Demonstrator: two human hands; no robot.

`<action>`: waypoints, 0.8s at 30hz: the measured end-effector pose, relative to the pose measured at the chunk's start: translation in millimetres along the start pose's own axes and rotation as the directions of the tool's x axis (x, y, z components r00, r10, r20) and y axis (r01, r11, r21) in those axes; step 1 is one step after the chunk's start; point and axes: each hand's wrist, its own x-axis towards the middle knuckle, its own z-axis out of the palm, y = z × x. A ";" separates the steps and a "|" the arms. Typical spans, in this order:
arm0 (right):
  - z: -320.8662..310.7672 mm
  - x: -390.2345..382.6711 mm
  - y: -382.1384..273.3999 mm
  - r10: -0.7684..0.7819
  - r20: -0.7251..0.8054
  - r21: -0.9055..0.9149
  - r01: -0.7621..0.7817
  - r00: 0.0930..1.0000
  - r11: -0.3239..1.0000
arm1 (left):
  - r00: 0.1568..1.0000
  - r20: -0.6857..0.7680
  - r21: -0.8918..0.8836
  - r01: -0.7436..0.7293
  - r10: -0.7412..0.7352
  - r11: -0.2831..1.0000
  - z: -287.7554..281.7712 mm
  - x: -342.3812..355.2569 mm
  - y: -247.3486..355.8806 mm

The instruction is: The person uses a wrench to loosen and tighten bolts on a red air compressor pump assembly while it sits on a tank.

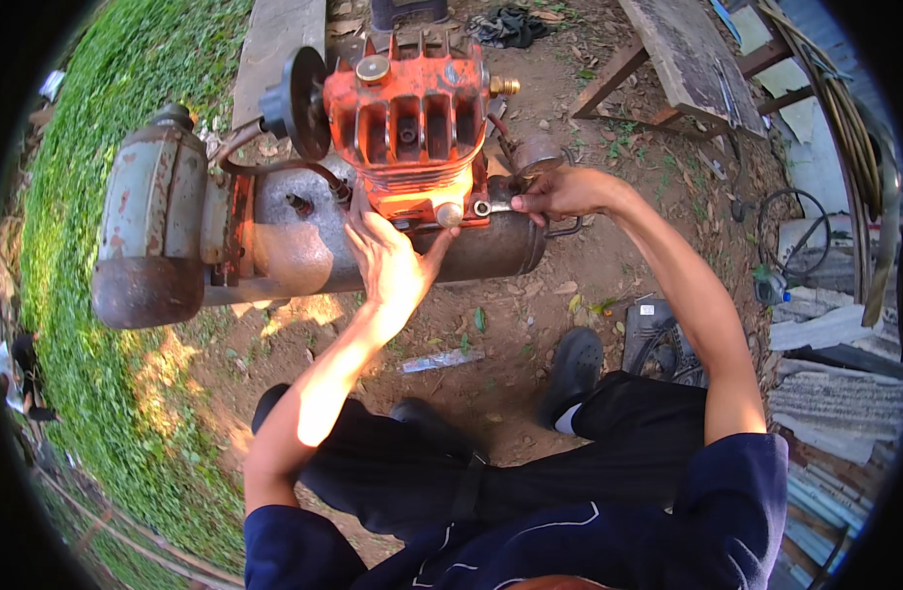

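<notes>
In our right hand (566, 194) we hold a metal spanner (498, 206), pinched between thumb and fingers, and its ring end lies at the lower right edge of the red compressor head (408, 113), while our left hand (396, 264) has its fingers spread apart and touches the front base of this same head, near a round metal knob (449, 214). The head sits on top of a horizontal tank (500, 252), with a black disc (304, 103) at its left side and a brass fitting (505, 87) at its right. Farther left is a grey, rusty cylinder (154, 202), beside green grass (166, 59).
</notes>
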 end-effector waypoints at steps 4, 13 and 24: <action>31.1 -8.6 1.1 -0.084 -0.426 -0.243 -0.025 0.901 0.970 | 0.999 -0.035 0.034 -0.018 0.020 0.999 5.3 -0.1 -11.7; 69.4 -25.1 25.8 -0.372 -0.697 -0.582 -0.181 0.613 0.793 | 0.997 -0.020 0.174 0.070 -0.068 0.982 34.2 -11.1 -39.0; 75.9 -15.7 6.5 -0.261 -0.759 -0.507 -0.290 0.597 0.811 | 0.977 -0.209 0.222 0.015 0.032 0.975 32.7 -10.2 -35.3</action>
